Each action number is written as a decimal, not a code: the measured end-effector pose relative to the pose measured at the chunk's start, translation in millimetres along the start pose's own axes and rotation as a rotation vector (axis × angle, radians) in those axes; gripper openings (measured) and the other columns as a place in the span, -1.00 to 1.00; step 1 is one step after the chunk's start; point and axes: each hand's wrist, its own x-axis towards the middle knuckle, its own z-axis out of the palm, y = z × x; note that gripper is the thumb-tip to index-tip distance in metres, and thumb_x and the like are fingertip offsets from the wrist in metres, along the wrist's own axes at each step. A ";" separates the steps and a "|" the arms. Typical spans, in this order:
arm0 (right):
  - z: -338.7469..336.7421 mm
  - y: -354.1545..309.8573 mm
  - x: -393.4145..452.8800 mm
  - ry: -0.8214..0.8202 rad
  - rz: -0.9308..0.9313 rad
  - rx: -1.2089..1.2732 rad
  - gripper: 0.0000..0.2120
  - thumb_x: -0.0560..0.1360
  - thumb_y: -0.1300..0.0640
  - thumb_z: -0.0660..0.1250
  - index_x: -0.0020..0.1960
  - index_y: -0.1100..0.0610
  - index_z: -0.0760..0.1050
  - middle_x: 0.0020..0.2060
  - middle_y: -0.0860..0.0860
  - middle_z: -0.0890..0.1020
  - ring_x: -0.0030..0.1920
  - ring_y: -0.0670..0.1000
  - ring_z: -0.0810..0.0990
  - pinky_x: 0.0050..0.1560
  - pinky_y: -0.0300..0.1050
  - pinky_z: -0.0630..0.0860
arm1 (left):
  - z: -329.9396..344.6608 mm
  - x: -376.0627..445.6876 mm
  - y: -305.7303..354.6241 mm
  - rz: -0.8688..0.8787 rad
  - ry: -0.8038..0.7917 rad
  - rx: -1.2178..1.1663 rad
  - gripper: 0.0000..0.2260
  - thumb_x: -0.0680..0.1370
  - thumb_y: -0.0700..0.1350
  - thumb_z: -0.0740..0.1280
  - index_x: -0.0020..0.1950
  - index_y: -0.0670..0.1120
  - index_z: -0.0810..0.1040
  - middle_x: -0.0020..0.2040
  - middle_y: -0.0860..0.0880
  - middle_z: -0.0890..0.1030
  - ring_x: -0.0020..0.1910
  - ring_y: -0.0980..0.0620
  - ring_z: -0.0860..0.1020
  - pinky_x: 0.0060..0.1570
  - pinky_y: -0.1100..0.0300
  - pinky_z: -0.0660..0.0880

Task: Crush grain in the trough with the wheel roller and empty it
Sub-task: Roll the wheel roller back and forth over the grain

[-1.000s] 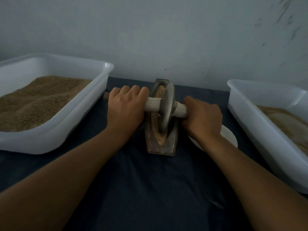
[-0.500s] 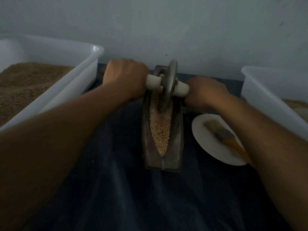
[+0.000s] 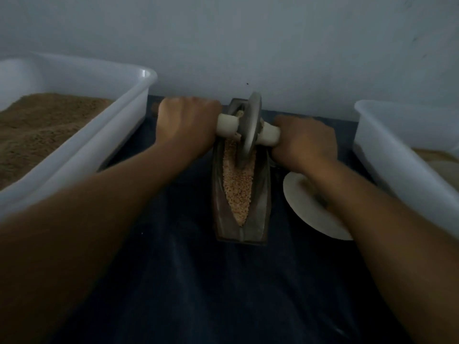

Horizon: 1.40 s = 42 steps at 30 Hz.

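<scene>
1. Nearest the camera, a dark-clothed worktop (image 3: 223,294) carries the trough (image 3: 224,229), its near end still heaped with whole-looking grain (image 3: 238,194).
2. Right of the trough lies a white plate (image 3: 305,209), partly hidden by a forearm.
3. Toward the trough's far end, the wheel roller (image 3: 250,130) stands in the grain; left hand (image 3: 185,127) and right hand (image 3: 304,142) each clench a handle end.
4. Flanking the trough, a left tub (image 3: 104,145) and a right tub (image 3: 387,155) hold brown material; crushing looks unfinished, emptying not yet begun.
</scene>
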 end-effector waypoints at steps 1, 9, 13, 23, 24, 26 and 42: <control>2.2 -2.5 -8.8 0.097 -0.008 -0.004 -0.82 0.40 -0.10 0.41 -0.06 -0.09 0.50 -0.35 -0.11 0.45 -0.39 -0.03 0.35 -0.40 -0.15 0.16 | 0.7 -7.9 0.5 0.005 0.060 -0.018 -0.89 0.50 -0.04 0.41 -0.09 -0.04 0.54 -0.24 -0.08 0.59 -0.29 -0.13 0.56 -0.31 0.09 0.28; 1.5 -16.4 -49.0 0.397 -0.028 -0.011 -0.84 0.38 0.06 0.42 -0.14 -0.02 0.44 -0.38 -0.07 0.52 -0.38 0.07 0.46 -0.24 -0.07 0.15 | -4.9 -53.5 7.4 -0.055 0.261 -0.093 -0.90 0.53 -0.07 0.32 -0.06 -0.05 0.42 -0.21 -0.07 0.51 -0.24 -0.10 0.46 -0.16 -0.05 0.40; -1.8 -20.1 -67.6 0.444 -0.024 0.072 -0.80 0.43 0.00 0.41 0.02 -0.06 0.46 -0.27 -0.11 0.54 -0.26 0.05 0.49 -0.14 -0.07 0.09 | -13.7 -64.8 13.1 -0.052 0.308 -0.109 -0.92 0.53 -0.11 0.30 -0.04 -0.05 0.41 -0.18 -0.07 0.49 -0.21 -0.10 0.43 -0.14 -0.03 0.36; -11.3 -23.4 -86.9 0.457 -0.034 0.116 -0.63 0.44 0.02 0.44 0.22 -0.02 0.49 -0.12 -0.05 0.62 -0.10 0.07 0.55 -0.08 -0.10 0.07 | -15.4 -77.3 15.8 -0.047 0.436 -0.106 -0.97 0.59 -0.17 0.22 -0.04 -0.07 0.42 -0.18 -0.07 0.44 -0.20 -0.08 0.37 -0.12 0.03 0.31; -10.9 -23.1 -83.7 0.455 -0.039 0.101 -0.66 0.44 0.02 0.44 0.19 -0.03 0.49 -0.14 -0.07 0.61 -0.13 0.06 0.54 -0.09 -0.09 0.06 | -13.9 -76.2 15.3 -0.049 0.442 -0.106 -0.97 0.59 -0.17 0.23 -0.05 -0.08 0.42 -0.18 -0.07 0.44 -0.21 -0.07 0.37 -0.13 0.03 0.31; -8.8 -22.7 -75.1 0.415 -0.028 0.069 -0.69 0.43 0.02 0.46 0.14 -0.04 0.49 -0.18 -0.08 0.60 -0.18 0.07 0.54 -0.11 -0.07 0.10 | -10.5 -70.8 14.0 -0.047 0.417 -0.098 -0.97 0.58 -0.16 0.26 -0.05 -0.07 0.42 -0.19 -0.07 0.45 -0.22 -0.08 0.38 -0.15 0.02 0.32; -1.2 3.1 17.6 -0.188 0.007 -0.001 -0.79 0.37 -0.16 0.38 -0.05 -0.13 0.53 -0.23 -0.08 0.51 -0.30 -0.01 0.44 -0.39 -0.18 0.23 | -4.8 24.5 -3.6 -0.012 -0.247 0.029 -0.76 0.46 0.02 0.44 0.10 0.04 0.55 -0.02 -0.08 0.62 -0.07 -0.14 0.59 -0.23 0.03 0.32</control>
